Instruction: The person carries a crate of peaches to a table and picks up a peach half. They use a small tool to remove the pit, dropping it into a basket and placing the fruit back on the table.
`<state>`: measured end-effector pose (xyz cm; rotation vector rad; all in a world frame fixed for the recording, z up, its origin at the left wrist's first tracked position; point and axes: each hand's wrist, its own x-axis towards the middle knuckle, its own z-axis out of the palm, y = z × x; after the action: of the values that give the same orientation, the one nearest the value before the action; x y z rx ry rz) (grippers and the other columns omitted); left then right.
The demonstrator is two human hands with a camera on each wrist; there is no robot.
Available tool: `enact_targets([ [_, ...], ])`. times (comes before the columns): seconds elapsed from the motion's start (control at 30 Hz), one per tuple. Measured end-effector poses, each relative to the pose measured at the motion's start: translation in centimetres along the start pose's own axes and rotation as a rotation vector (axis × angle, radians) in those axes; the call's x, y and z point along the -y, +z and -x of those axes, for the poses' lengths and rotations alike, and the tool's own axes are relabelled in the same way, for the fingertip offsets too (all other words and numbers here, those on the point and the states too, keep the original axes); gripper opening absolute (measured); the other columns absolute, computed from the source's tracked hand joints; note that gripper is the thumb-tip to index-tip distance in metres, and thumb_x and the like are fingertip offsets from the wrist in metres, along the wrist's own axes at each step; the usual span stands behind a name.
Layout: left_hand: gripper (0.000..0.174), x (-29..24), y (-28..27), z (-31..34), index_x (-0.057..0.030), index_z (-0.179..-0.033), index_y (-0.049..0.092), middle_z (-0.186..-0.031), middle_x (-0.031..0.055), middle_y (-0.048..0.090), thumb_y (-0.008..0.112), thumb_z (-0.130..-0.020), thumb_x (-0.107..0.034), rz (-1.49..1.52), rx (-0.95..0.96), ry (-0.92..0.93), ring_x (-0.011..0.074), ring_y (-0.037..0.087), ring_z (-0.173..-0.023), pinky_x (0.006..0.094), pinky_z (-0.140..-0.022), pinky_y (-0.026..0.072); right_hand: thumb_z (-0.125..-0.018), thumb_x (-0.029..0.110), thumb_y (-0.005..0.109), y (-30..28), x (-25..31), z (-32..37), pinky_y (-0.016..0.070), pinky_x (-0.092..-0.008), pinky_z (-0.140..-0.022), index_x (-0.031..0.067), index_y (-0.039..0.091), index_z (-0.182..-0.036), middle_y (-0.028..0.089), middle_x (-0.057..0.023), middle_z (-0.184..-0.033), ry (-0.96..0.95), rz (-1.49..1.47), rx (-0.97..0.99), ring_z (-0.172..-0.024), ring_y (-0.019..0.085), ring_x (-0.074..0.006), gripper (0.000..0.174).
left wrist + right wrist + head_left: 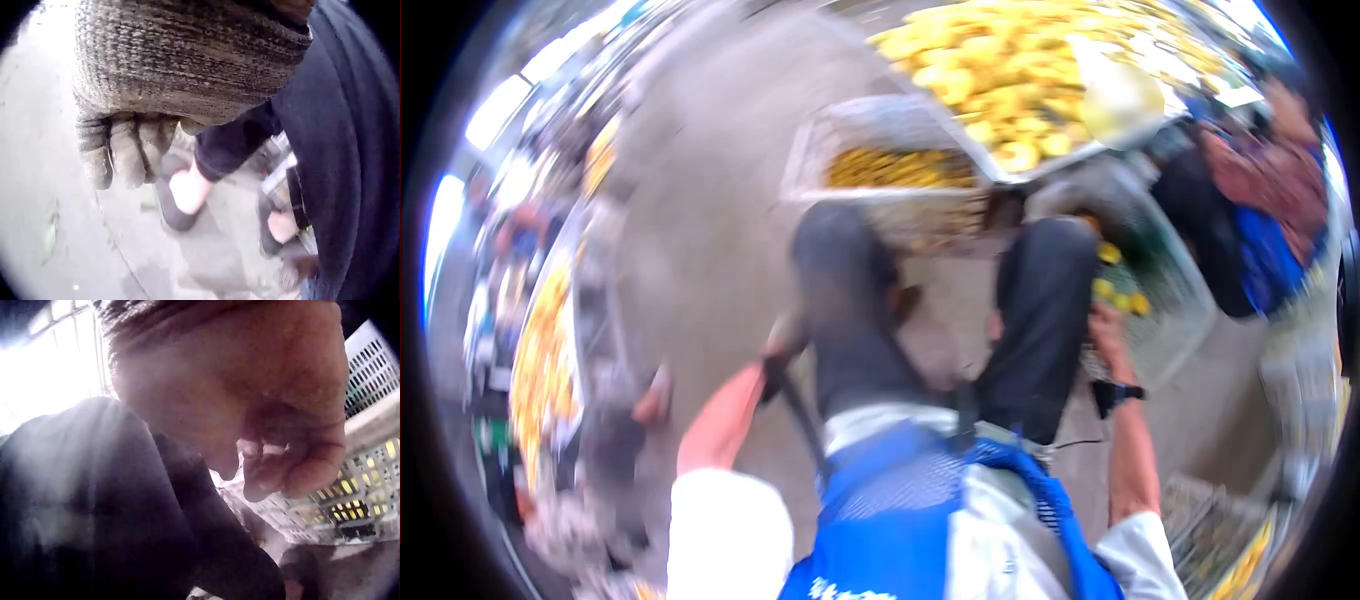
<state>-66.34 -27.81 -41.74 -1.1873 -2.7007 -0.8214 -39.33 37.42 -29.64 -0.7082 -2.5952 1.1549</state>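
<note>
My left hand (pixel 181 69), in a grey knitted glove, hangs beside my left knee. Its fingers (pixel 128 156) are loosely bent and nothing shows in them. In the head view this hand (pixel 785 345) is blurred. My right hand (pixel 250 406) is bare, its fingers loosely curled, with no object protruding from it. The palm is partly hidden. From the head view, the right hand (pixel 1108 335) is beside my right knee, close to a pale crate (pixel 1195 290) with several small yellow pieces (pixel 1122 298) in it.
A white crate (pixel 800 165) of brownish-yellow pieces stands before my knees. Behind it a large bin holds yellow rounded pieces (pixel 970 60). A person (pixel 1270 180) sits at the right. More yellow pieces (pixel 545 370) and people are at the left. A slatted crate (pixel 1210 540) is at lower right.
</note>
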Motion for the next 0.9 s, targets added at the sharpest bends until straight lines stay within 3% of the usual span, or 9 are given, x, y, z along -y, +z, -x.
enact_targets([
  [0.03, 0.024, 0.1, -2.0, -1.3, -0.0041, -0.107, 0.069, -0.098, 0.0114, 0.071, 0.055, -0.093, -0.019, 0.113, -0.236, 0.072, 0.028, 0.069, -0.089, 0.0452, -0.08, 0.0535, -0.095, 0.015, 0.059, -1.5, 2.3, -0.1, 0.0395, -0.0421, -0.057, -0.0008, 0.058, -0.08, 0.051, -0.0093, -0.065, 0.134, -0.121, 0.022, -0.063, 0.053, -0.0188, 0.022],
  [0.07, 0.034, -7.7, -11.0, -7.9, -0.0023, -0.115, 0.069, -0.113, 0.0226, 0.071, 0.061, -0.093, -0.027, -0.365, 0.44, -0.268, 0.0345, 0.068, -0.101, 0.0444, -0.087, 0.0523, -0.098, 0.016, 0.06, -1.8, 0.4, -0.9, 0.0379, -0.036, -0.052, 0.0002, 0.058, -0.079, 0.049, -0.0029, -0.063, -0.074, -0.016, -0.069, -0.057, 0.049, -0.0124, 0.024],
  [0.1, 0.028, -13.7, -15.1, -11.7, -0.0029, -0.098, 0.073, -0.097, 0.0248, 0.071, 0.06, -0.092, -0.026, -0.33, 0.457, -0.4, 0.0413, 0.068, -0.09, 0.048, -0.078, 0.0523, -0.099, 0.017, 0.06, -2.6, 1.6, -1.0, 0.037, -0.0326, -0.05, 0.0011, 0.059, -0.08, 0.05, -0.001, -0.064, 0.021, -0.152, -0.019, -0.055, 0.047, -0.01, 0.025],
  [0.17, 0.027, -11.7, -16.0, -15.1, -0.013, -0.1, 0.077, -0.097, 0.0181, 0.073, 0.059, -0.092, -0.031, -0.352, 0.251, -0.585, 0.0367, 0.071, -0.096, 0.0471, -0.084, 0.0548, -0.101, 0.019, 0.061, -4.4, 4.0, -0.7, 0.0362, -0.0291, -0.048, 0.002, 0.059, -0.08, 0.051, 0.001, -0.065, 0.104, -0.291, 0.012, -0.053, 0.045, -0.0075, 0.027],
  [0.33, 0.026, -8.7, -18.4, -20.8, -0.0111, -0.099, 0.075, -0.092, 0.0202, 0.072, 0.062, -0.091, -0.032, -0.302, -0.018, -0.464, 0.0397, 0.069, -0.09, 0.0468, -0.078, 0.0529, -0.105, 0.023, 0.058, -6.8, 8.8, -0.3, 0.0362, -0.0239, -0.048, 0.0051, 0.062, -0.09, 0.052, 0.0023, -0.067, -0.066, -0.178, -0.185, -0.053, 0.045, -0.0048, 0.025],
  [0.57, 0.022, -5.5, -22.8, -21.9, -0.0144, -0.102, 0.075, -0.096, 0.0142, 0.074, 0.065, -0.089, -0.029, -0.372, 0.081, -0.495, 0.0355, 0.07, -0.087, 0.0436, -0.08, 0.054, -0.104, 0.024, 0.061, -5.6, 15.9, 1.9, 0.0298, -0.0224, -0.05, 0.0051, 0.059, -0.089, 0.049, 0.0036, -0.068, -0.133, -0.134, -0.088, -0.055, 0.039, -0.0023, 0.024],
  [0.67, 0.02, 1.1, -22.6, -19.9, -0.0138, -0.105, 0.074, -0.09, 0.0136, 0.074, 0.064, -0.093, -0.027, -0.438, -0.002, -0.158, 0.0313, 0.07, -0.073, 0.0428, -0.07, 0.0554, -0.101, 0.022, 0.066, -4.8, 17.9, 2.3, 0.0309, -0.0234, -0.051, 0.0053, 0.055, -0.084, 0.047, 0.0036, -0.067, -0.109, -0.081, -0.016, -0.056, 0.039, -0.0033, 0.026],
  [0.73, 0.019, -3.0, -24.1, -18.9, -0.0134, -0.109, 0.072, -0.082, 0.009, 0.071, 0.06, -0.098, -0.024, 0.531, -0.229, -0.956, 0.0227, 0.066, -0.06, 0.0379, -0.056, 0.0531, -0.098, 0.018, 0.07, -4.7, 18.4, 2.3, 0.0322, -0.0245, -0.052, 0.0053, 0.052, -0.082, 0.046, 0.0032, -0.067, -0.335, 0.066, -0.06, -0.058, 0.039, -0.0046, 0.027],
  [0.9, 0.019, -3.7, -21.2, -18.4, -0.011, -0.106, 0.075, -0.073, 0.0048, 0.068, 0.06, -0.098, -0.019, 0.667, -0.472, -0.944, 0.016, 0.06, -0.054, 0.0302, -0.049, 0.0477, -0.097, 0.015, 0.07, -5.6, 20.1, 2.2, 0.035, -0.0268, -0.054, 0.0047, 0.051, -0.082, 0.045, 0.0034, -0.067, -0.161, 0.079, 0.033, -0.06, 0.041, -0.0066, 0.026],
])
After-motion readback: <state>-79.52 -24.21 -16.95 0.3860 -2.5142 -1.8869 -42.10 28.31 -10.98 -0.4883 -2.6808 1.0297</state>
